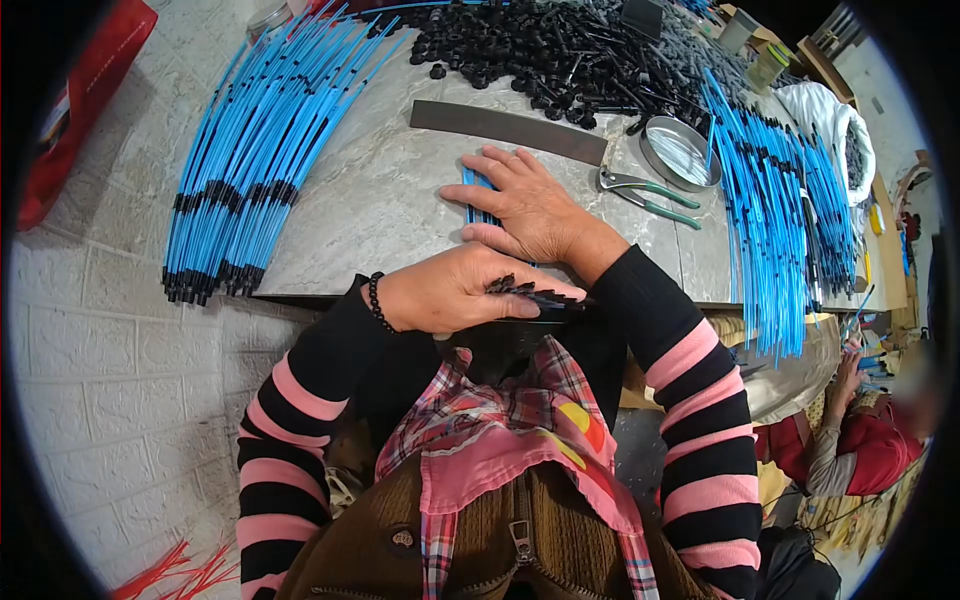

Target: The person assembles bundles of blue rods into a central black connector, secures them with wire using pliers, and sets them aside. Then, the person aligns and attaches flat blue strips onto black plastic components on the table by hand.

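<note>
Grey marble-look surface (350, 215), busy. Fan of thin blue strands w/ black tips (245, 150) on its L side; heap of small black plastic parts (540, 50) at the far side. Flat dark strip (510, 132) lies just beyond the R hand (525, 205), spread palm-down. L hand (440, 290), nr the front edge, is closed in a grasp. Green-handled metal pliers (645, 193) R of the R hand. Smallest: black jagged pieces (530, 292) gripped in L hand; few blue strands (480, 195) showing under R hand.
</note>
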Available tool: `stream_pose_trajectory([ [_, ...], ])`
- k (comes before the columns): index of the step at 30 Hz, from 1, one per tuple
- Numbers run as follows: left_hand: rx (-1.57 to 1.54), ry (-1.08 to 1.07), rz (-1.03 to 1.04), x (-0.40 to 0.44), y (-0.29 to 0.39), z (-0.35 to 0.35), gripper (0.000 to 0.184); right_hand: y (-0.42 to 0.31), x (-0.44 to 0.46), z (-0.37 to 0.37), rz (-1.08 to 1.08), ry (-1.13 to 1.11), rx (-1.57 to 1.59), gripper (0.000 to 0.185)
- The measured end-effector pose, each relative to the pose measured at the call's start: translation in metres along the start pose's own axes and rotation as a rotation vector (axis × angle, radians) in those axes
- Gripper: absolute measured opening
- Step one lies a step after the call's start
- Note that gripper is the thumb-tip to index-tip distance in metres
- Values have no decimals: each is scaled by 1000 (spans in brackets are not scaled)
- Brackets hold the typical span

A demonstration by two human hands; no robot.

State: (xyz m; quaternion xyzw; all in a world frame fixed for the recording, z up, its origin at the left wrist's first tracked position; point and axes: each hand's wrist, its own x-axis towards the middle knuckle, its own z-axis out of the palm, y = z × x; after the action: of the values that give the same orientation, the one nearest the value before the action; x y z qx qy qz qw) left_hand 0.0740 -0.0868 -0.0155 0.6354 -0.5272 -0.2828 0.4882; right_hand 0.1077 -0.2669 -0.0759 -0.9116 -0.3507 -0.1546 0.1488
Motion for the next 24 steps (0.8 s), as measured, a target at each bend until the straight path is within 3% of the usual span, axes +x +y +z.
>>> stream_pose_trajectory([
  [3,-102,27,25,1,-1,4,31,-1,0,0,7,-5,7,48],
  [11,-1,4,-73,1,13,-4,32,0,0,1,10,-19,-16,47],
  [14,-4,-104,95,6,4,-15,31,0,-1,2,11,-23,-27,47],
  [24,-84,-19,88,8,1,-4,28,1,-1,3,18,-24,-25,47],
])
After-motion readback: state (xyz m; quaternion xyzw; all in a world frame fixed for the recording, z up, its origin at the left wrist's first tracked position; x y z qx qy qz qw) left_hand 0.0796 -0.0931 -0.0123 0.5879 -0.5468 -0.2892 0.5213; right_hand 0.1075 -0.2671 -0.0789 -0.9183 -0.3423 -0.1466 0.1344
